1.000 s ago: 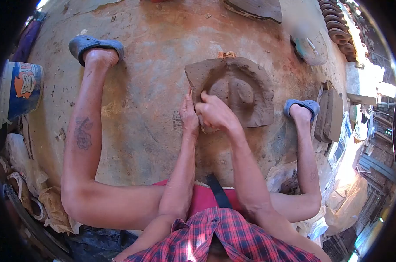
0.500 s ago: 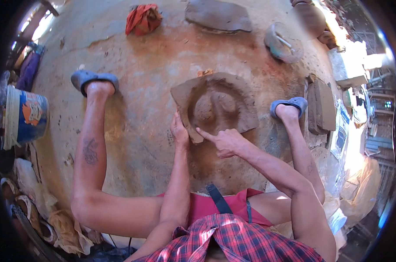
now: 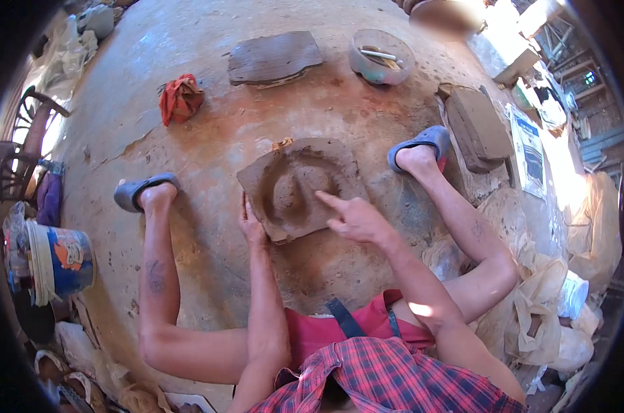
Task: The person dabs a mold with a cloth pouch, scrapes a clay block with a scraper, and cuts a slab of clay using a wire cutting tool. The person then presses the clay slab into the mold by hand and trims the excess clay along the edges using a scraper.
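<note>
A grey-brown clay slab [image 3: 260, 175] with a deep rounded groove and two raised mounds lies on the floor between my legs. My left hand [image 3: 251, 221] rests along its left edge, fingers stretched out and touching the side. Over the slab's right part is my right hand [image 3: 350, 216], index finger and thumb extended, the other fingers curled. The index fingertip is at the inner side of the groove, near the right mound. Nothing is held in either hand.
Beyond the slab are a red cloth [image 3: 181, 100], a flat clay sheet [image 3: 275, 58] and a bowl [image 3: 381, 58] with a white stick. Clay blocks [image 3: 478, 128] stand right of my right shoe [image 3: 420, 146]. A bucket [image 3: 70, 258] is at the left.
The view has shifted, bringing the red cloth, clay sheet and bowl lower in the picture. My right hand has moved from the slab's lower left edge to its right part; my left stays at the left edge.
</note>
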A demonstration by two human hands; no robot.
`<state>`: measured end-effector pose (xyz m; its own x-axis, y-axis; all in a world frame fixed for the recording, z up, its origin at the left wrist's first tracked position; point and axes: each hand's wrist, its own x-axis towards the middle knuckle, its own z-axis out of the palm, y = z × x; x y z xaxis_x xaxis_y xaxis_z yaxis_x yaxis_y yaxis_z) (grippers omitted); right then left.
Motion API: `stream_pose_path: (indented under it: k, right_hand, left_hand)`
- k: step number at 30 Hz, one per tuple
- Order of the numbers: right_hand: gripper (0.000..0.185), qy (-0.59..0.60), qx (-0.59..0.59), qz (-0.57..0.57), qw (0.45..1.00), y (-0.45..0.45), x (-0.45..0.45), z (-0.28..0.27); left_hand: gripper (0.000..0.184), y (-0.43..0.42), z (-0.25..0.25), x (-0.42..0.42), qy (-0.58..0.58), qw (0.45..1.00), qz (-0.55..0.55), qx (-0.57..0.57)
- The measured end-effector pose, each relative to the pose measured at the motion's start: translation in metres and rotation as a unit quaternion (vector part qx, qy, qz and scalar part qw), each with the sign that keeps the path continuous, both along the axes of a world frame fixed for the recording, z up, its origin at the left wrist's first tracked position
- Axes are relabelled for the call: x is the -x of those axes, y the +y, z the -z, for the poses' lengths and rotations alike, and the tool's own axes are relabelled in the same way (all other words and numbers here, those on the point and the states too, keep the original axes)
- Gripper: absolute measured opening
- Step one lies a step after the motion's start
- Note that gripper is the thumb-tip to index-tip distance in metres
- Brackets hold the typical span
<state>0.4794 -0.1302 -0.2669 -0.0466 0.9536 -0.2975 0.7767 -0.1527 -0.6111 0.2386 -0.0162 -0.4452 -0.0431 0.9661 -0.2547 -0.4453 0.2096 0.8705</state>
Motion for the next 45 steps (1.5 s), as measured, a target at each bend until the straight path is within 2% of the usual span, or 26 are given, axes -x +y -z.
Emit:
stream_pose_path:
  k: [2,4,5,7,8,11,12,13,15,17,18,19,22,23,24,26,28,29,30,32,34,36,39,43,44,45]
  right_hand:
    - [0.070,0.005,0.005,0.061,0.998,-0.021,-0.034,0.003]
    - [0.062,0.027,-0.068,0.171,0.983,-0.040,-0.070,0.019]
    - [0.062,0.024,-0.062,0.177,0.982,-0.047,-0.079,0.019]
    - [0.058,0.021,-0.058,0.302,0.951,-0.058,-0.094,0.012]
    - [0.058,0.017,-0.054,0.314,0.948,-0.064,-0.097,0.009]
    - [0.053,-0.014,-0.051,0.333,0.941,-0.086,-0.105,-0.040]
    - [0.051,-0.103,-0.120,0.321,0.934,-0.099,-0.112,-0.073]
    - [0.050,-0.193,-0.180,0.300,0.917,-0.115,-0.122,-0.097]
    - [0.047,-0.238,-0.272,0.427,0.829,-0.162,-0.166,-0.132]
    - [0.044,-0.238,-0.274,0.550,0.752,-0.216,-0.203,-0.183]
    - [0.042,-0.251,-0.283,0.580,0.722,-0.244,-0.212,-0.198]
    - [0.040,-0.261,-0.294,0.604,0.694,-0.259,-0.218,-0.208]
    - [0.039,-0.246,-0.283,0.621,0.688,-0.264,-0.204,-0.214]
    - [0.040,-0.223,-0.268,0.609,0.713,-0.265,-0.208,-0.208]
    - [0.040,-0.219,-0.270,0.615,0.708,-0.272,-0.217,-0.197]
    - [0.040,-0.168,-0.227,0.575,0.768,-0.275,-0.253,-0.163]
    - [0.039,-0.103,-0.190,0.639,0.739,-0.259,-0.297,-0.095]
    - [0.037,-0.169,-0.162,0.613,0.755,-0.246,-0.317,-0.045]
    - [0.039,-0.128,-0.106,0.596,0.786,-0.221,-0.313,-0.020]
    - [0.049,-0.086,-0.127,0.525,0.837,-0.170,-0.323,0.076]
    - [0.059,-0.095,-0.044,0.514,0.851,-0.116,-0.308,0.090]
    - [0.064,-0.087,0.003,0.568,0.818,-0.078,-0.304,0.086]
    - [0.064,-0.053,0.073,0.575,0.813,-0.053,-0.315,0.095]
    - [0.056,-0.087,0.039,0.552,0.829,-0.045,-0.330,0.116]
    - [0.058,-0.078,0.037,0.539,0.838,-0.046,-0.331,0.110]
    - [0.050,-0.080,0.048,0.483,0.870,-0.048,-0.320,0.071]
  left_hand:
    - [0.042,0.015,-0.011,0.001,-0.032,0.999,0.022,0.021]
    - [0.042,0.040,0.006,0.017,0.036,0.993,0.102,-0.047]
    - [0.042,0.045,0.010,0.023,0.033,0.993,0.108,-0.041]
    - [0.042,0.061,0.009,0.027,0.054,0.982,0.179,-0.037]
    - [0.042,0.065,0.009,0.031,0.052,0.979,0.192,-0.034]
    - [0.044,0.063,0.001,0.035,0.101,0.974,0.204,0.003]
    - [0.045,0.058,-0.010,0.035,0.102,0.970,0.217,0.027]
    - [0.046,0.053,-0.016,0.036,0.097,0.971,0.214,0.049]
    - [0.049,0.048,-0.065,0.010,0.087,0.969,0.192,0.130]
    - [0.050,0.049,-0.060,0.011,0.090,0.964,0.216,0.124]
    - [0.050,0.060,-0.027,0.035,0.095,0.962,0.250,0.055]
    - [0.050,0.060,-0.025,0.042,0.095,0.964,0.244,0.046]
    - [0.053,0.059,-0.024,0.045,0.113,0.950,0.291,0.023]
    - [0.055,0.052,-0.025,0.046,0.099,0.952,0.286,0.041]
    - [0.058,0.045,-0.028,0.049,0.087,0.954,0.282,0.058]
    - [0.059,0.034,-0.028,0.048,0.091,0.957,0.269,0.054]
    - [0.061,0.024,-0.030,0.049,0.091,0.963,0.249,0.051]
    - [0.061,0.019,-0.032,0.048,0.085,0.967,0.230,0.069]
    - [0.062,0.016,-0.033,0.046,0.077,0.970,0.212,0.087]
    - [0.061,0.014,-0.029,0.043,0.067,0.972,0.221,0.048]
    - [0.059,0.015,-0.025,0.043,0.068,0.975,0.198,0.071]
    - [0.056,0.021,-0.014,0.052,0.061,0.973,0.218,0.035]
    - [0.052,0.011,-0.036,0.038,0.073,0.978,0.172,0.095]
    - [0.053,0.015,-0.010,0.047,0.065,0.979,0.187,0.037]
    - [0.051,0.013,-0.011,0.046,0.044,0.982,0.175,0.048]
    - [0.049,0.009,-0.017,0.043,0.026,0.986,0.156,0.062]
